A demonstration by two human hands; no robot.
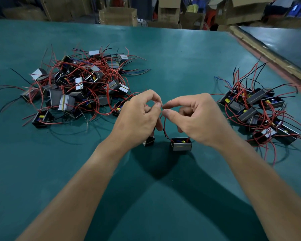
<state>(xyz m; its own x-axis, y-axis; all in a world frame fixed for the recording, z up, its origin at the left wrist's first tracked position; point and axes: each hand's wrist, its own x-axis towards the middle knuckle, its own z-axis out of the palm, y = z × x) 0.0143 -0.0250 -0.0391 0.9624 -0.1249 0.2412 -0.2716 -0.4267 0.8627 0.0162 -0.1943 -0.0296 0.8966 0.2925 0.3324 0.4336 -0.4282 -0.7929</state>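
From the head camera we look down on a table (pixel 172 54) covered in a smooth, matte teal mat. Our two bare forearms come in from the bottom edge and meet near the middle.

The left hand (pixel 137 117) and the right hand (pixel 198 119) face each other, and each has thumb and forefinger curled into a ring. The tips of both hands press together on thin wire ends (pixel 162 106) held above the mat (we cannot tell which strand belongs to which hand). The other fingers are loosely folded underneath.

A glossy red wire (pixel 164 126) drops from that pinch in a soft curve, with a thinner black strand beside it. It runs down into a small black box (pixel 181 145) that stands on the mat just below the right hand. The box is a hard, squared casing with a pale grey, lightly shiny front face. Its open top points upward and shows a yellow part inside. Its long axis runs left to right across our view, and the wire enters at its left end.

A second box (pixel 149 141) of the same kind stands just to its left, half hidden under the left hand.

A tangled left heap (pixel 76 87) of such boxes and red leads lies well to the left, and a smaller right heap (pixel 261 115) lies to the right. Brown cardboard cartons (pixel 118 14) stand beyond the table's far edge.
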